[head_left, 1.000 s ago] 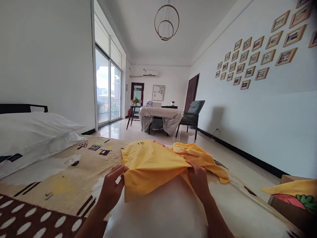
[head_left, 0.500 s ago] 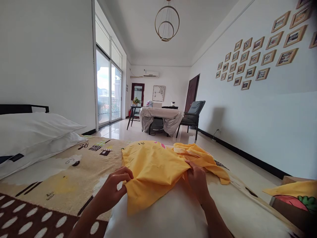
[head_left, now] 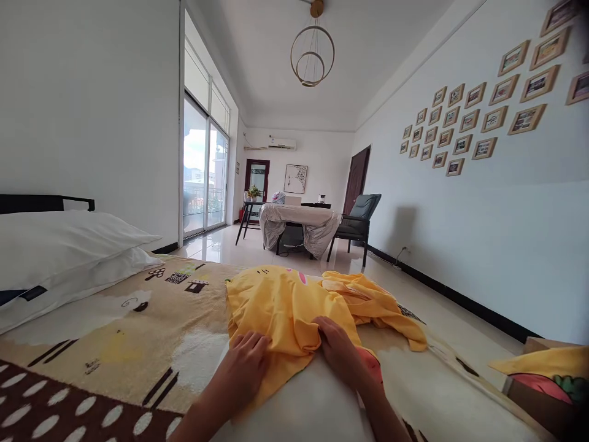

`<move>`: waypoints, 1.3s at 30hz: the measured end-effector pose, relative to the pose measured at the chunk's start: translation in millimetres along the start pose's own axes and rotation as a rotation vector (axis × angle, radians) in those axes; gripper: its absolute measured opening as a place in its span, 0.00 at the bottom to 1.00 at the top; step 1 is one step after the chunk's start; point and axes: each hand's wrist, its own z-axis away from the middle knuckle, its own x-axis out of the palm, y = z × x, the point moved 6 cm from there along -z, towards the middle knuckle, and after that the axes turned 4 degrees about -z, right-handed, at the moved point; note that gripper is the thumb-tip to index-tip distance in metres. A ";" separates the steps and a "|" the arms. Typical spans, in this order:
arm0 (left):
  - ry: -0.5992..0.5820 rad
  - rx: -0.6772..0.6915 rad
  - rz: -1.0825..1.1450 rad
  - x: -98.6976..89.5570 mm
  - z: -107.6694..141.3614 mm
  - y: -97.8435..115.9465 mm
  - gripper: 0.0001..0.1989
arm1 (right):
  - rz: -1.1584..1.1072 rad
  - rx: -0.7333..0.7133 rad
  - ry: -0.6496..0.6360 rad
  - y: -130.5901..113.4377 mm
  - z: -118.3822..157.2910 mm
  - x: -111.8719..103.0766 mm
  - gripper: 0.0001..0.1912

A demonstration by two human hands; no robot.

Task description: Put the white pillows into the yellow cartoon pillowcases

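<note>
A yellow pillowcase lies bunched over the far part of a white pillow in front of me. My left hand is closed on the near left edge of the pillowcase, fingers curled over the fabric. On the right, my right hand pinches a gathered fold of the same edge. A pink printed patch of cloth shows beside my right wrist. The near end of the pillow is bare. Another crumpled piece of yellow cloth lies just beyond on the right; whether it joins the pillowcase I cannot tell.
A patterned beige blanket covers the bed. Stacked white pillows rest at the left. A cardboard box with yellow cloth over it stands at the right. Farther off are a covered table and a dark chair.
Both hands have moved closer together, gathering the pillowcase's near edge into folds between them. The pink patch by my right wrist has come into view. The camera has tilted up slightly.
</note>
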 end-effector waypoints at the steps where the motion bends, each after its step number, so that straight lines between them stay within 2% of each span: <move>1: 0.036 -0.010 0.008 3.0 -0.9 -3.2 0.12 | 0.012 0.002 -0.009 1.0 -0.2 6.1 0.11; 4: 0.215 -0.056 0.150 -3.3 -1.8 -22.8 0.14 | 0.077 0.027 -0.023 4.1 0.5 20.8 0.10; 7: 0.385 -0.137 0.301 -28.8 -6.0 -47.5 0.13 | 0.184 0.074 -0.031 5.6 1.2 16.4 0.11; 10: 0.452 -0.123 0.238 -71.3 -15.7 -52.0 0.12 | 0.346 0.074 -0.066 2.5 -1.9 -14.3 0.11; 13: 0.410 0.043 -0.040 -115.5 -18.8 -29.0 0.12 | 0.540 -0.002 -0.100 -9.5 -5.6 -59.4 0.10; 15: 0.332 0.162 -0.190 -129.8 -9.3 -13.1 0.12 | 0.664 -0.018 -0.070 -17.9 -1.8 -86.4 0.09; 17: 0.207 0.244 -0.238 -123.4 10.2 -7.6 0.13 | 0.737 -0.021 0.026 -24.4 12.4 -101.4 0.11; 19: 0.039 0.245 -0.205 -96.2 35.4 -16.1 0.13 | 0.713 -0.042 0.083 -24.6 37.8 -93.9 0.10; 21: -0.144 0.178 -0.114 -56.4 60.3 -32.7 0.13 | 0.615 -0.073 -0.022 -15.3 69.1 -61.6 0.11; 22: -0.228 0.155 -0.048 -36.6 70.8 -39.5 0.14 | 0.559 -0.091 -0.136 -8.4 85.3 -39.7 0.12; 24: -0.294 0.123 0.045 -10.5 83.4 -46.4 0.15 | 0.497 -0.071 -0.275 6.7 113.2 -6.8 0.17; 25: -0.297 0.115 0.062 -5.3 85.4 -46.4 0.15 | 0.494 -0.047 -0.306 13.2 123.2 1.5 0.18; 26: -0.289 0.108 0.056 -5.3 85.2 -44.4 0.15 | 0.507 -0.023 -0.313 18.2 130.3 3.8 0.19; 28: -0.286 0.105 0.007 -15.5 82.0 -36.7 0.15 | 0.554 -0.014 -0.300 22.0 137.7 -5.5 0.18; 30: -0.288 0.115 -0.057 -31.8 80.0 -28.5 0.14 | 0.591 -0.076 -0.267 18.8 140.7 -23.2 0.16; 33: -0.224 0.121 -0.155 -48.3 83.6 -24.0 0.14 | 0.609 -0.220 -0.207 14.1 148.7 -40.7 0.17; 35: -0.196 0.114 -0.210 -43.8 89.1 -24.8 0.14 | 0.628 -0.278 -0.176 17.4 157.8 -39.3 0.19; 39: -0.292 0.105 -0.188 -14.3 96.9 -23.2 0.14 | 0.605 -0.280 -0.203 29.1 173.4 -18.4 0.17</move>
